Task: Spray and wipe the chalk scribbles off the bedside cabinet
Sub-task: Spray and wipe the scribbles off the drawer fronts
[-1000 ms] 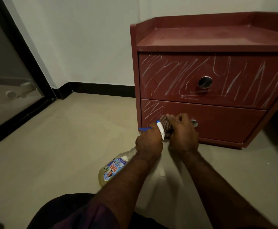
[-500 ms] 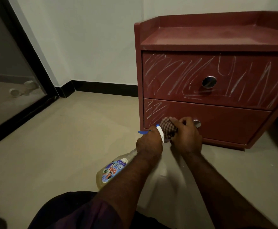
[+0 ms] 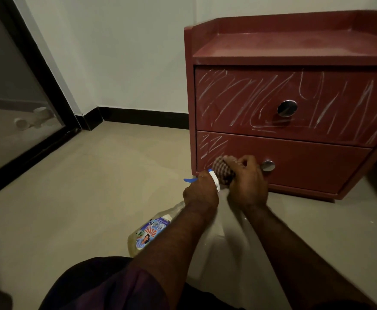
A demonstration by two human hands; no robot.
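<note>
The right hand [image 3: 248,186] is curled tight around a bunched-up cloth [image 3: 223,170]. It pushes the cloth against the bottom drawer [image 3: 312,173] of the bedside cabinet [image 3: 294,48], just left of a small round shiny knob [image 3: 268,165]. The cloth looks soft and has little red and white checks.

The left hand [image 3: 202,194] is right beside it, with its fingers wrapped around the neck of the spray bottle [image 3: 151,229]. The bottle is clear plastic with yellowish liquid inside and a bright label. It is tilted, with its bottom low and near the person and its white top [image 3: 214,179] up by the cloth. A blue piece [image 3: 189,180] sticks out to the left.

The cabinet is a dark red box with smooth flat fronts and a raised edge around its top. It stands on the floor [image 3: 71,186] by the white wall [image 3: 127,52]. White chalk scribbles [image 3: 239,97] run in long slanted lines all over the top drawer [image 3: 344,104], around a bigger shiny knob [image 3: 287,108]. On the bottom drawer a small patch of chalk lines [image 3: 212,144] sits at the left end, just above the cloth. The rest of that drawer looks plain red.

The floor is smooth and pale. A black strip [image 3: 142,117] runs along the bottom of the wall.
</note>
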